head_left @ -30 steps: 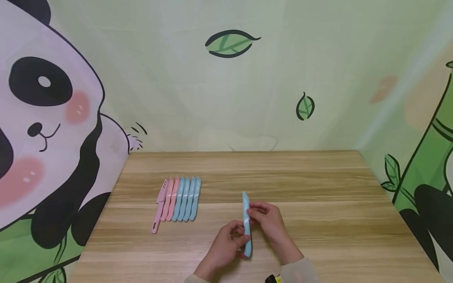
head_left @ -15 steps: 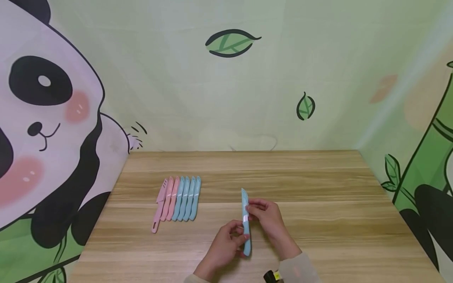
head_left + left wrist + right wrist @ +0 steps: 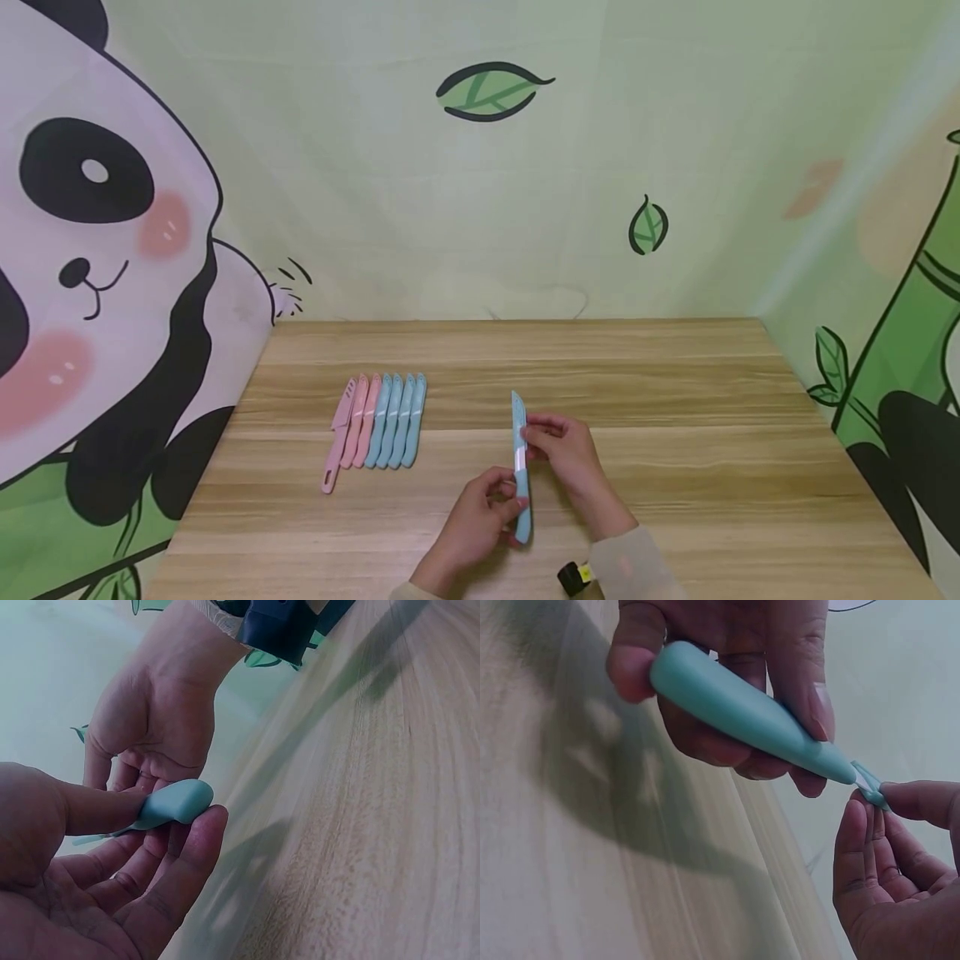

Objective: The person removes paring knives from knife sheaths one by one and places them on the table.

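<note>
Between both hands a small light-blue paring knife (image 3: 522,523) points away from me over the table. My left hand (image 3: 477,518) holds its handle (image 3: 742,712), thumb on one side and fingers underneath. At the far end my right hand (image 3: 567,454) pinches the light-blue blade sheath (image 3: 518,413) between thumb and fingertips. A short white stretch of blade (image 3: 864,778) shows between handle and sheath in the right wrist view. In the left wrist view the rounded handle end (image 3: 184,801) faces the camera, and the sheath is mostly hidden behind the fingers.
On the wooden table (image 3: 675,383), to the left, lies a row of several sheathed light-blue knives (image 3: 396,421), pink knives (image 3: 362,425) and a pink peeler-like tool with a slotted head (image 3: 341,429). A panda-print cloth (image 3: 337,167) hangs behind the table.
My right hand has moved slightly away from me with the sheath, and the light gap between sheath and handle has widened. My left hand has stayed nearly still on the handle.
</note>
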{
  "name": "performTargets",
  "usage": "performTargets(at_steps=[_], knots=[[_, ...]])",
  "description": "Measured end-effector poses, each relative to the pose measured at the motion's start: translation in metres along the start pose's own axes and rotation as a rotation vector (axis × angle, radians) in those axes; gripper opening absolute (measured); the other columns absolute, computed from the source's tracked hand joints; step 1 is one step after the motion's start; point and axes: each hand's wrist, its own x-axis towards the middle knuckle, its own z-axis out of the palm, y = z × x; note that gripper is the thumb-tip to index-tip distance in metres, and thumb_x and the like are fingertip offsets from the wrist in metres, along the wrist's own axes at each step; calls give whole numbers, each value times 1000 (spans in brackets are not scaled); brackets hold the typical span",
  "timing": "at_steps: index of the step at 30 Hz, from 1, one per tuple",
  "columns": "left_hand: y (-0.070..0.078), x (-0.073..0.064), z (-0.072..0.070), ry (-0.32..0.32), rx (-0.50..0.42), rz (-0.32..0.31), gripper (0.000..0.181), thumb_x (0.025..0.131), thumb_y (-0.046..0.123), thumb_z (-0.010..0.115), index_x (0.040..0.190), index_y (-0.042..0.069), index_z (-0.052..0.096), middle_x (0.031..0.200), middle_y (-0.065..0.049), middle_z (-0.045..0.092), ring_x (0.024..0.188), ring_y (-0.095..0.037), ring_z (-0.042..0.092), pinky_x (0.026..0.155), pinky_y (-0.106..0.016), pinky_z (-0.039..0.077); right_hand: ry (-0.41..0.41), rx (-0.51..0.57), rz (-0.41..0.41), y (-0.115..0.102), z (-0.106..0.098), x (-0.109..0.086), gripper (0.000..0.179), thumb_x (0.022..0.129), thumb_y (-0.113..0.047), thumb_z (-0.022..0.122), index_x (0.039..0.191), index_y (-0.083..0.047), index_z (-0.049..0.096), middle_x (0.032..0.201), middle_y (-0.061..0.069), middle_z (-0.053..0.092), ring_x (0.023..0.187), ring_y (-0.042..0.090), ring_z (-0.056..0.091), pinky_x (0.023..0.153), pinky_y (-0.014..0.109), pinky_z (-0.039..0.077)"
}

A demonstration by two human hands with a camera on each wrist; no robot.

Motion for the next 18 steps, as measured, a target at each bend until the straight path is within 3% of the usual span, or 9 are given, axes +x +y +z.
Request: performTargets(at_steps=[18], knots=[[2,-8,2,-19,3,23,27,97,1,66,123,-1,61,101,-9,62,73,-15,64,63,-41,65,7,11,-20,-10,-1,10,25,94,0,70,119,6,70,93,6,75,78,13,68,72,26,62]])
